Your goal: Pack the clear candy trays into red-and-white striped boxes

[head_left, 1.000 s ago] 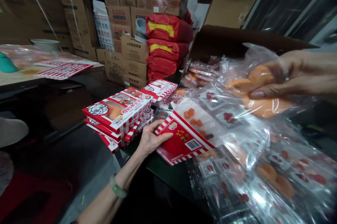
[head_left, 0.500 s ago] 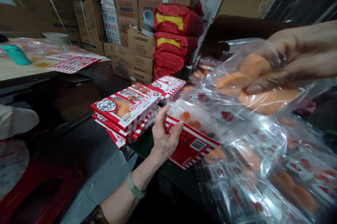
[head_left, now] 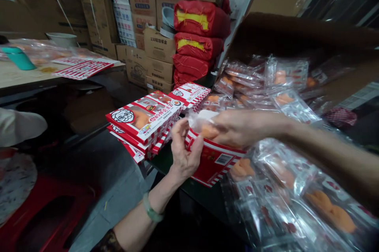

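Observation:
With my left hand [head_left: 183,155], thumb and fingers curled at its open edge, I hold a red-and-white striped cardboard box [head_left: 209,163] with a barcode. My right hand [head_left: 237,127] is at the mouth of that box, closed on a clear plastic bag [head_left: 207,129] of orange pieces; its fingertips are partly hidden. The bag sits partly inside the box. Left of my hands is a stack of filled boxes [head_left: 145,116] with windows, and another stack [head_left: 191,94] stands behind it. Sealed bags of orange pieces [head_left: 328,208] are heaped under and beyond my right forearm.
A large open carton [head_left: 266,33] with more bags stands at the back right. Red bundles [head_left: 195,41] and brown cartons [head_left: 158,51] are piled behind. At left are a table [head_left: 35,80] with a teal bottle [head_left: 19,58], a red stool [head_left: 59,200] and part of another person's sleeve or cap.
My right hand has come down and leftward with the bag, from above the heap into the box's mouth. My left hand stays on the box, nearly still.

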### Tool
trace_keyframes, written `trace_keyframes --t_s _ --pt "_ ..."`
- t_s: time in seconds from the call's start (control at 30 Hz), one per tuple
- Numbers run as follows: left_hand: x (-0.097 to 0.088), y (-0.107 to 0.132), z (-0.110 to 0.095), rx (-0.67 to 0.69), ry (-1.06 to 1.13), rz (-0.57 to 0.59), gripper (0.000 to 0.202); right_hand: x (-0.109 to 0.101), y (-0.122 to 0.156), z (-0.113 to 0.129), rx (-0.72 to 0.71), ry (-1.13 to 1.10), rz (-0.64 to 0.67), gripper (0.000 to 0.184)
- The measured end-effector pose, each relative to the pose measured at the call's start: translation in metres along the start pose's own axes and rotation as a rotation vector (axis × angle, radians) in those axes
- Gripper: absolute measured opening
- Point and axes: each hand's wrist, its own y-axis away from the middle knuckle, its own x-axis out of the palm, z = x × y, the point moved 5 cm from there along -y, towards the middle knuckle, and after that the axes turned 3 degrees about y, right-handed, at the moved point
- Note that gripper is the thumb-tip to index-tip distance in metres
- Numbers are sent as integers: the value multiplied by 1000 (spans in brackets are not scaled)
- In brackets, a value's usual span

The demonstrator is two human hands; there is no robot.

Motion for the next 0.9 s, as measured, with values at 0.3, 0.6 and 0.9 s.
trace_keyframes --t_s 0.3,0.6,0.9 --pt "-2 -3 5 -131 -57 -105 42 3 35 -11 201 -293 -618 13" --pt "3 -3 1 -160 -169 -114 52 39 31 35 125 784 -489 34" --pt "-5 13 1 -14 -116 -127 45 27 28 17 52 405 -276 48"
